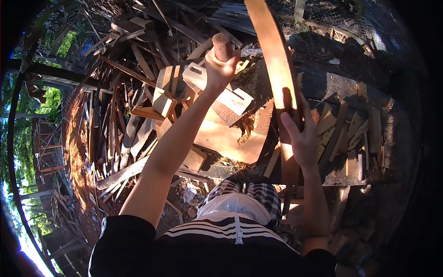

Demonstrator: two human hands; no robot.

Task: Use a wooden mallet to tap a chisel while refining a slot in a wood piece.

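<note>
My left hand [220,69] is closed around a thick round wooden handle [222,45], whose blunt end sticks up out of the fist. What the handle belongs to, if anything, is hidden by the hand. On the right, my right hand [302,141] grips a long, slightly curved wooden board [273,51], thumb on its face and fingers round its right edge. The board stands tall and runs past the top of the view. Between the hands lies a large wooden block [230,143], with a pale slotted wooden piece [236,99] on top of it.
Offcuts [353,134] cover the dark bench [341,85] on the right. A heap of scrap sticks and planks [117,124] fills the left and far left. Wood shavings [248,127] lie by the block. A sheet of corrugated metal [233,17] is at the back.
</note>
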